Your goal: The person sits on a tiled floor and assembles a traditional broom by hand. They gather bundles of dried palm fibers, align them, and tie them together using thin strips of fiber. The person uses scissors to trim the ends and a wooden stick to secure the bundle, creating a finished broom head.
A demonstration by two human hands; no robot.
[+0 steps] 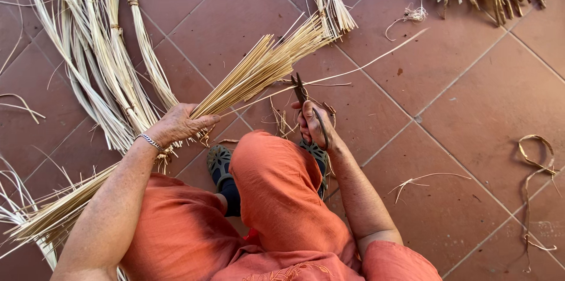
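Hands (pixel 179 123) closed on straw bundle (pixel 259 69), scissors (pixel 306 101).

light: bright, even daylight — shadows: soft, faint | focus: sharp — edges: slight wide-angle stretch

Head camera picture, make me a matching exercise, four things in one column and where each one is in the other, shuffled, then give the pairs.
Things:
1. straw bundle
2. scissors
3. bracelet
4. curled strip

Places:
A. on the left wrist
B. lying on the tiles at the right edge
C. gripped in the left hand
D. held in the right hand

Pairs: 1-C, 2-D, 3-A, 4-B
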